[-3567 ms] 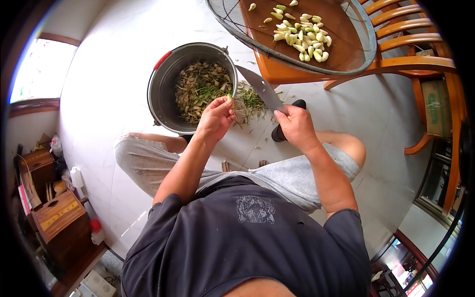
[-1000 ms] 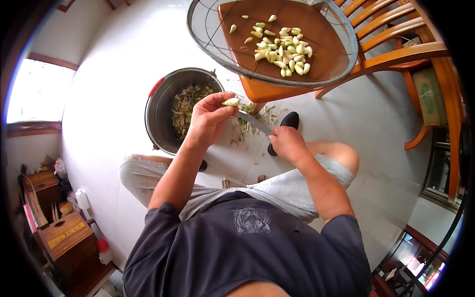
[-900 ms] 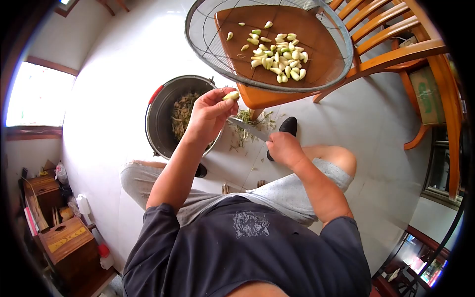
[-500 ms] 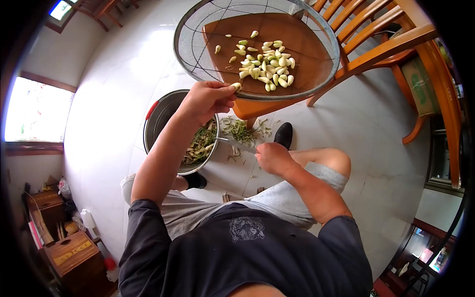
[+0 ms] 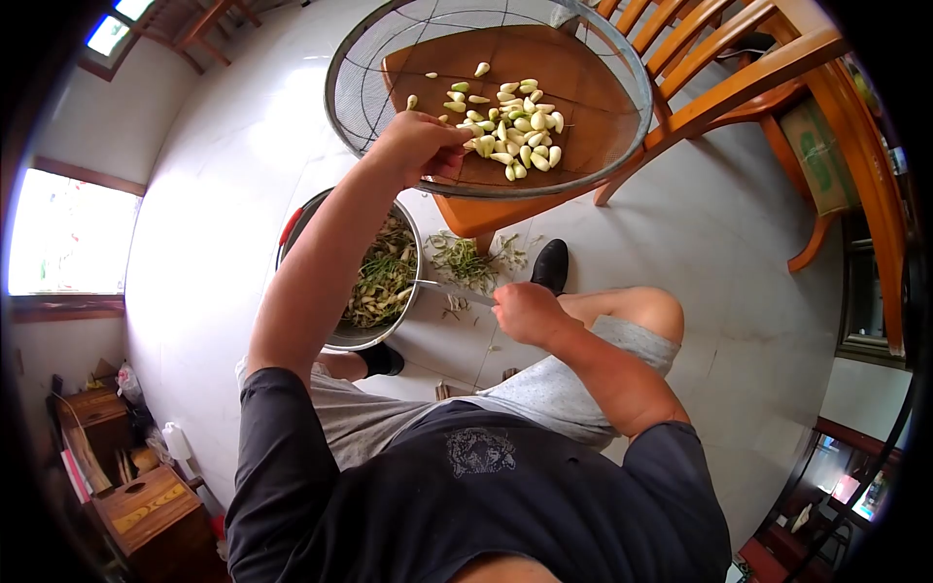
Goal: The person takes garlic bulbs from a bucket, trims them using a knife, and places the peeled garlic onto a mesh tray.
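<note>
My left hand (image 5: 425,146) reaches over the near rim of a round mesh sieve (image 5: 622,175). Its fingers are pinched at the left edge of a pile of pale, peeled bulbs (image 5: 525,124), and whatever lies between the fingertips is hidden. In my right hand (image 5: 528,313), above my lap, is the handle of a knife (image 5: 457,291). The blade points left, its tip over the rim of a metal bucket (image 5: 419,255). Green and whitish trimmings (image 5: 384,282) fill the bucket's visible part; my left forearm covers some of it.
The sieve rests on a wooden chair (image 5: 505,209). More trimmings (image 5: 462,260) are scattered on the tiled floor (image 5: 700,311) beside the bucket. My shoe (image 5: 551,265) stands near the chair. Wooden boxes (image 5: 151,510) are at the lower left.
My left hand has moved up and inward over the sieve, bringing the bulb it pinched to the pile. My right hand keeps the knife in nearly the same place. The view has shifted slightly.
</note>
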Motion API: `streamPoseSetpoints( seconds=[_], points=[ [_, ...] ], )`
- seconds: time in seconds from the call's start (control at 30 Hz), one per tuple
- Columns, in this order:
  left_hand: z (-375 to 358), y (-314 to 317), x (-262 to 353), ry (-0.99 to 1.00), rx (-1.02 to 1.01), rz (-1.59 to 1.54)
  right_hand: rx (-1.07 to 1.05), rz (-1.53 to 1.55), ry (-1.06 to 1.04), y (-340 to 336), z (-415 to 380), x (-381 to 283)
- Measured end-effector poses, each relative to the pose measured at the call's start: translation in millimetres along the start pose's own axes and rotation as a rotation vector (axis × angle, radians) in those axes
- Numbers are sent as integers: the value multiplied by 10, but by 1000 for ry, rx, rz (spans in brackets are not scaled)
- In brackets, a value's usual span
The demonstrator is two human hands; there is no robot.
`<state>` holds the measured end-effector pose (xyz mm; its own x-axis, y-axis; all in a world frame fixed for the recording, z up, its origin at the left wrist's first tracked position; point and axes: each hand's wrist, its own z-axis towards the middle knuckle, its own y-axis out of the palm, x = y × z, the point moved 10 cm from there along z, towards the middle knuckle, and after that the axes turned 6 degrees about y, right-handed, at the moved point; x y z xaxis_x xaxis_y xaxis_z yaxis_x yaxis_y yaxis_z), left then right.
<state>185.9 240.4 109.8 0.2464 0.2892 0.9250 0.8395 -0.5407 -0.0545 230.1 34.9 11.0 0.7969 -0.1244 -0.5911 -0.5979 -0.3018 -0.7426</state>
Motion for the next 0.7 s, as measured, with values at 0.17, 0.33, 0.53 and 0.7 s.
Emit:
streamPoseSetpoints(
  seconds=[0.17,0.33,0.53,0.7],
  points=[
    [154,-40,-88,-15,-33,45,-10,-2,11,46,12,32],
    [164,-53,-94,-15,-35,167,-33,12,20,30,3,7],
    [211,-67,-39,45,-104,358,-63,-1,33,45,2,2],
    [154,-118,108,103,-114,318,-73,-5,28,83,8,21]
  ],
)
